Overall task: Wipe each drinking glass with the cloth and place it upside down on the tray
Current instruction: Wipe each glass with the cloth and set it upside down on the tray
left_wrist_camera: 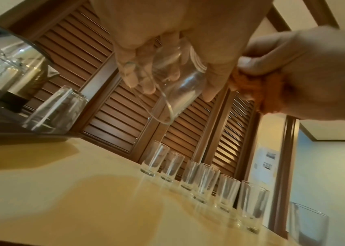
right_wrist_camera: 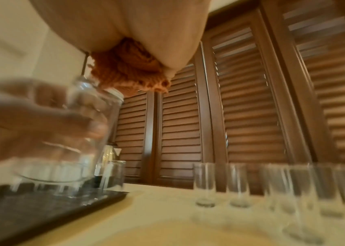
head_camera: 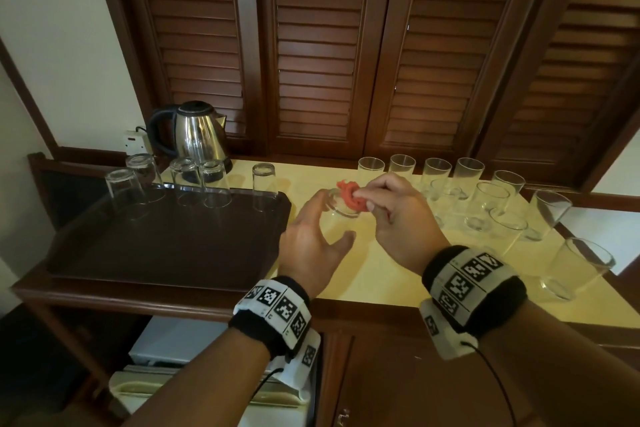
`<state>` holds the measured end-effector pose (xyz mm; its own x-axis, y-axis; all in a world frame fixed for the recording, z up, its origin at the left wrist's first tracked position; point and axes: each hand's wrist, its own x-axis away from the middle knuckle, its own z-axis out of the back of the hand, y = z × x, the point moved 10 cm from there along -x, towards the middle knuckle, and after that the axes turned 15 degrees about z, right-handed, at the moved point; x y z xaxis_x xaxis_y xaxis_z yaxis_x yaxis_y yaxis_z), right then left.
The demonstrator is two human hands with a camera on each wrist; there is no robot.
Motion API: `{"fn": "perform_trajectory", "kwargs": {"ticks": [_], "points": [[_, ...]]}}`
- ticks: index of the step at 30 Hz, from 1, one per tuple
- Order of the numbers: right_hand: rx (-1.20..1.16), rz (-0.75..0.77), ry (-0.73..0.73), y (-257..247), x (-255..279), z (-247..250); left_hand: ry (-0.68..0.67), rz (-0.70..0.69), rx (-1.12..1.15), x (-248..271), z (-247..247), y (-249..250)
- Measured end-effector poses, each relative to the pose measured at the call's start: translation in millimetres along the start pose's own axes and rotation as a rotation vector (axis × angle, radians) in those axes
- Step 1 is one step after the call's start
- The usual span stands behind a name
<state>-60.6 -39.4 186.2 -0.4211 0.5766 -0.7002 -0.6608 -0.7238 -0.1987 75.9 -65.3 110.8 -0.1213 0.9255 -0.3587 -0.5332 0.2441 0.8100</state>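
My left hand grips a clear drinking glass just right of the tray, above the counter. The glass is tilted with its thick base up and its rim down. My right hand pinches a bunched orange cloth against the glass's base; the right wrist view shows the cloth touching the base. The dark brown tray lies on the left. Several glasses stand upside down along its back edge. Several upright glasses stand on the right of the counter.
A steel kettle stands behind the tray by a wall socket. The yellow counter runs right, with more glasses near its front right edge. Wooden louvred shutters close off the back. The tray's front part is bare.
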Motion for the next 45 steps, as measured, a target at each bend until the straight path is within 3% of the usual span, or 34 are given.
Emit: {"fn": "perform_trajectory", "kwargs": {"ticks": [6,9,13,26,29,33,39,42,45], "points": [[-0.077,0.004,-0.032,-12,-1,-6,-0.006,0.006,0.025,-5,4,-3],[-0.008,-0.025,0.033,-1,-8,5,-0.015,0.003,0.01,-1,2,6],[-0.106,0.046,0.029,-20,-10,-1,-0.018,0.008,0.035,-8,6,6],[-0.007,0.049,0.078,-11,-16,4,-0.011,-0.016,0.034,-4,9,11],[-0.105,0.09,0.055,-23,-16,0,-0.007,0.002,0.055,-9,13,7],[0.015,0.052,0.044,-11,-17,5,-0.015,-0.008,0.043,-4,11,9],[-0.071,0.03,-0.01,-7,-12,2,-0.053,-0.025,0.007,-8,8,6],[0.01,0.01,0.042,-1,-13,9,-0.073,-0.03,-0.01,-6,0,14],[-0.124,-0.023,0.028,-6,-8,4,-0.054,0.002,0.012,-10,2,11]]}}
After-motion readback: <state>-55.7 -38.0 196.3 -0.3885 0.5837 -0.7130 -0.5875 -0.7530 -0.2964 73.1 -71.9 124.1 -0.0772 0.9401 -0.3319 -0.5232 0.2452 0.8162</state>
